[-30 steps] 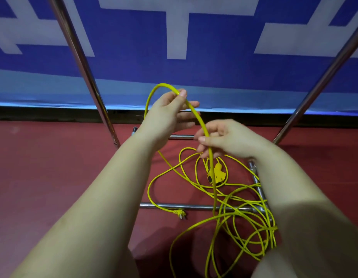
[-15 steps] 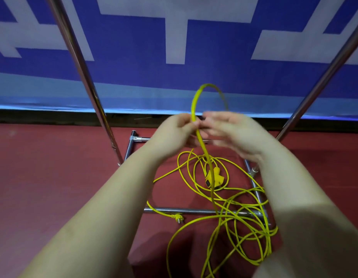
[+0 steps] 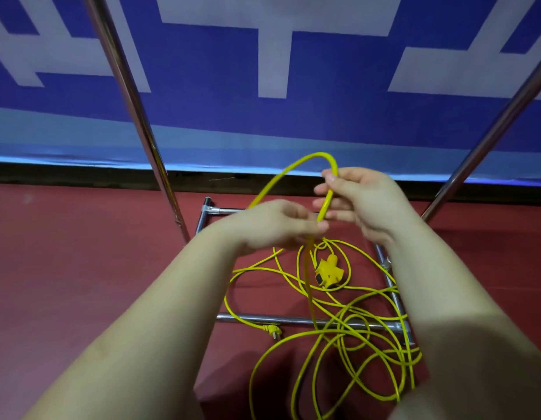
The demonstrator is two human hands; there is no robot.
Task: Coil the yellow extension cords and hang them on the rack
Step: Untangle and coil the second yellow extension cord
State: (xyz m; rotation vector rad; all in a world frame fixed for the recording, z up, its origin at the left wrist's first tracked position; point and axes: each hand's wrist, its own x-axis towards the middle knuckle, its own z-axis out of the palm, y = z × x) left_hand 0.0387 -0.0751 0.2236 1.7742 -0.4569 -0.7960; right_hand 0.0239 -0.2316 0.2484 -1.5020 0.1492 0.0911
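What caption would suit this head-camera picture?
Two hands, left and right, form a loop in a yellow cord above its tangle on the floor.

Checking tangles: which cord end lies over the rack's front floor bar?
The small plug rests by that bar; the three-way socket block lies farther back inside the frame.

Two bare forearms are seen reaching in from the lower edge of the head view, one from the lower left and one from the lower right. No sleeve, glove, watch, ring or strap is worn on either; both arms are uncovered from the frame edge up to the wrists. The left hand (image 3: 275,225) is shown from its back, with knuckles and a short, unpainted thumbnail visible. The right hand (image 3: 366,201) is shown with fingers and short, plain nails. Slight motion blur is noted on the fingertips of both hands.
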